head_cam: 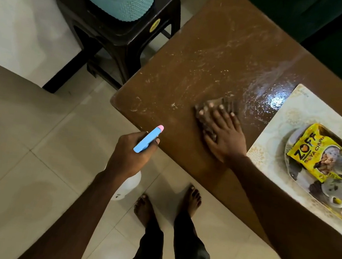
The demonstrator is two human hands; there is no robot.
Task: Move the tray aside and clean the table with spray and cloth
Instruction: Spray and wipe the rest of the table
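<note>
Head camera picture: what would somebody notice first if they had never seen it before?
Probably the bright blue spray bottle gripped in the left hand, held over the floor just off the table's near corner. Next, the right hand pressed flat on a brown cloth in the middle of the brown table, with pale streaks and a wet shine around it. At the right edge sits a tray with a yellow snack packet and cups.

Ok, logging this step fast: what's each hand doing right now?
Left hand: closed around the spray bottle, held off the table edge.
Right hand: open, flat, pressing the cloth onto the table.
</note>
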